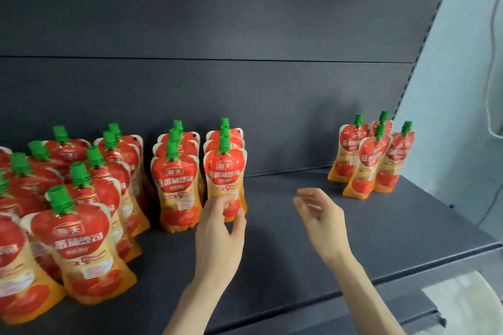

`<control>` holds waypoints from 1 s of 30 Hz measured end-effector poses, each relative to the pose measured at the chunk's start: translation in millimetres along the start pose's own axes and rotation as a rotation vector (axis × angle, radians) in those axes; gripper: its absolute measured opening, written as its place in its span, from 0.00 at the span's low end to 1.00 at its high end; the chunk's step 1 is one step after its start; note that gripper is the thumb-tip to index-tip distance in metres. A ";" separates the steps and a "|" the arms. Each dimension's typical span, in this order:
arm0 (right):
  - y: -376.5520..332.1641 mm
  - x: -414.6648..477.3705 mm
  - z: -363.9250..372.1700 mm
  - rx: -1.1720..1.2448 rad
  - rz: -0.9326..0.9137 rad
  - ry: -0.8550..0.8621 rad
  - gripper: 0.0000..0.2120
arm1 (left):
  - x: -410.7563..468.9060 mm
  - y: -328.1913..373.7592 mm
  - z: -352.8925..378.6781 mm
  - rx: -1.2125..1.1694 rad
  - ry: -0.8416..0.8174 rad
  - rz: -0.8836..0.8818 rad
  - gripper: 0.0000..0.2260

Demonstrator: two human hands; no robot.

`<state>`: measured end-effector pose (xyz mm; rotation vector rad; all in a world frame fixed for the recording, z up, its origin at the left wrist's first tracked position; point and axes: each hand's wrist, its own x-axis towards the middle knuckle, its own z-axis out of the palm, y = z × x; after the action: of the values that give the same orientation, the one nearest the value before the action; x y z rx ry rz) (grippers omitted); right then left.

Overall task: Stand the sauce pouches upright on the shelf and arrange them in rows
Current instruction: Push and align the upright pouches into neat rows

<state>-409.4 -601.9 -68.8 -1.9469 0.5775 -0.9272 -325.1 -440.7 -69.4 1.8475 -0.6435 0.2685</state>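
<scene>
In the head view we see the left hand (220, 228) grasping the front pouch (225, 171) by its lower part, with the fingers on its face and the thumb at its side. This pouch stands upright on the shelf (353, 239), close in front of two others of the same row and just beside the next row (177, 185). The right hand (318, 212) is released, its fingers loosely bent and holding nothing, above the bare shelf between this row and the four pouches (370, 155) that stand well apart at the right end; it is blurred, so we cannot say more about it. The left pouches (81, 198) stand upright too, but less evenly. We judge that the step in hand is to settle the front pouch in line with its row. The next move, we think, calls for letting it go gently so that it does not tip, and then for bringing the four pouches over to start a new row beside this one.
</scene>
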 end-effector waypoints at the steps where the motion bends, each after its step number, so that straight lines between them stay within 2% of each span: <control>1: 1.5 6.3 -17.0 0.007 -0.009 0.027 0.05 | 6.0 13.8 12.6 -0.026 -0.035 0.022 0.08; 8: 33.8 69.6 -145.7 0.002 -0.082 0.170 0.08 | 34.3 105.8 137.0 -0.162 -0.144 0.175 0.06; 11: 52.9 102.4 -191.4 -0.028 -0.121 0.134 0.06 | 42.3 134.8 194.6 -0.189 -0.103 0.147 0.07; 14: 68.9 133.5 -222.6 -0.105 -0.175 0.098 0.05 | 51.8 151.5 240.8 -0.145 -0.076 0.098 0.13; 17: 83.7 169.9 -237.8 -0.173 -0.240 0.043 0.11 | 69.3 159.8 272.5 -0.132 -0.073 0.031 0.18; 20: 96.2 196.4 -237.7 -0.138 -0.237 -0.032 0.15 | 81.9 160.7 291.6 -0.164 -0.065 -0.021 0.15; 24: 110.8 227.2 -227.7 -0.002 -0.204 -0.081 0.13 | 94.3 154.8 308.3 -0.140 0.040 -0.023 0.10; 28: 125.5 241.6 -222.1 -0.024 -0.202 -0.069 0.10 | 86.1 141.1 316.6 -0.307 0.071 -0.144 0.12; 30: 133.3 242.6 -221.1 0.057 -0.145 -0.084 0.10 | 77.0 130.9 321.9 -0.380 0.032 -0.202 0.13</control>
<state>-439.8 -951.0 -17.0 -1.9856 0.3610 -0.9360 -372.9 -792.6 -46.4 1.5235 -0.4451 0.0374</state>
